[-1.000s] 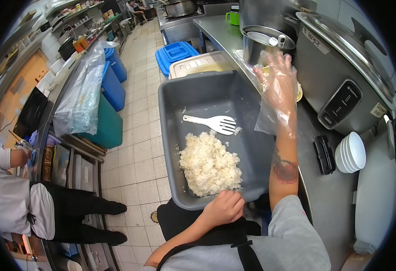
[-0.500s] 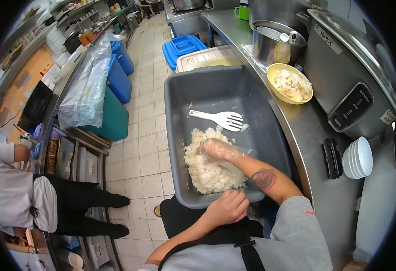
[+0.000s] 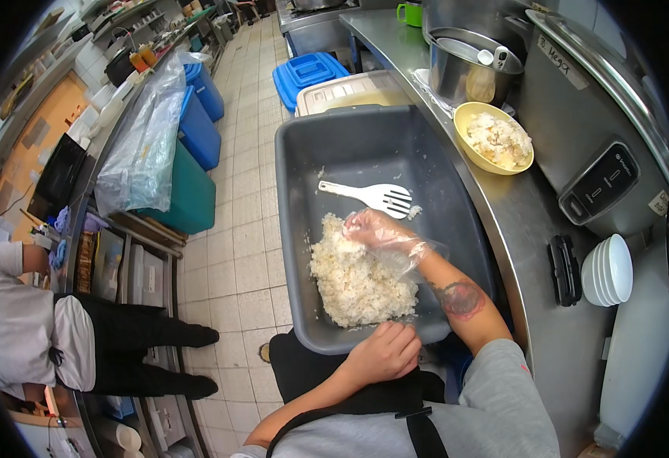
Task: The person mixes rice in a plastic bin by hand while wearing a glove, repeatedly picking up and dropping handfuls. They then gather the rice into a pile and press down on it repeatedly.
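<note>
A big grey tub (image 3: 372, 130) holds a mound of white rice (image 3: 361, 286) at its near left. My right hand (image 3: 376, 229), in a clear plastic glove, is at the upper edge of the mound with its fingers bent together; what they hold, if anything, is hidden. My bare left hand (image 3: 384, 351) rests curled on the tub's near rim, fingers closed round the edge. Beyond the right hand, a white slotted paddle (image 3: 369, 198) lies flat on the tub floor.
To the right, a steel counter (image 3: 514, 229) bears a yellow bowl of rice (image 3: 494, 139), a steel pot (image 3: 464, 84), a large cooker (image 3: 586, 114) and stacked white bowls (image 3: 609, 269). At left stand bins (image 3: 193, 183) and another person (image 3: 82, 336).
My right hand has lifted slightly from the middle of the rice towards the mound's upper edge, and its fingers show more. My left hand has stayed at the rim.
</note>
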The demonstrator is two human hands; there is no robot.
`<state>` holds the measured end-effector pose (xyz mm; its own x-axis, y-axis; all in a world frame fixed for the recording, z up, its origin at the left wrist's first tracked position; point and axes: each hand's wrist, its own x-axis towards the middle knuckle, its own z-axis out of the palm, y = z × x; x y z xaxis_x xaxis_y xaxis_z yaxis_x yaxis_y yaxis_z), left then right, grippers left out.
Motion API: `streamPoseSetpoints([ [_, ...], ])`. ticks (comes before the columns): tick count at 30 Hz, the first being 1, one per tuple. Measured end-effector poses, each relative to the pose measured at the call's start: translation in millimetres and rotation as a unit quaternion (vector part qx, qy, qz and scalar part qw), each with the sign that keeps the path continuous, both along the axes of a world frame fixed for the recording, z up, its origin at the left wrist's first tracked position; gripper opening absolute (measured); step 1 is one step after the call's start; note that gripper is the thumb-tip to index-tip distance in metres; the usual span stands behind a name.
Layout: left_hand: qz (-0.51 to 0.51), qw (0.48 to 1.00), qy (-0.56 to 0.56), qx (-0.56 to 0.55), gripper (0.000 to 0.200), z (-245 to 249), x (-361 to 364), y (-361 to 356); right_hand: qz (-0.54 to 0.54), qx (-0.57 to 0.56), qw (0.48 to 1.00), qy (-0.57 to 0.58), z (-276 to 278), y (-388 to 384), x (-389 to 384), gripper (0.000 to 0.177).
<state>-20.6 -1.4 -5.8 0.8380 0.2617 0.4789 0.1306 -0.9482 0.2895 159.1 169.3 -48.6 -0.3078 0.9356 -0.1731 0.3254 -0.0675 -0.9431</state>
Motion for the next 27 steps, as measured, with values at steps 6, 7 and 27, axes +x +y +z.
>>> streamPoseSetpoints([
  [6, 0.004, 1.000, 0.003, -0.001, 0.025, -0.5, -0.8, -0.7, 0.081, -0.072, 0.993, 0.045, -7.4, -5.5, 2.9, 0.028],
  [7, 0.003, 1.000, 0.004, -0.001, 0.025, -0.2, -0.8, -0.5, 0.089, -0.068, 0.993, 0.024, 7.1, -8.7, 5.3, 0.033],
  [27, 0.004, 1.000, 0.001, 0.003, 0.024, 0.9, -0.1, -0.1, -0.052, 0.206, 0.959, -0.185, -13.0, -24.3, -50.9, 0.021],
])
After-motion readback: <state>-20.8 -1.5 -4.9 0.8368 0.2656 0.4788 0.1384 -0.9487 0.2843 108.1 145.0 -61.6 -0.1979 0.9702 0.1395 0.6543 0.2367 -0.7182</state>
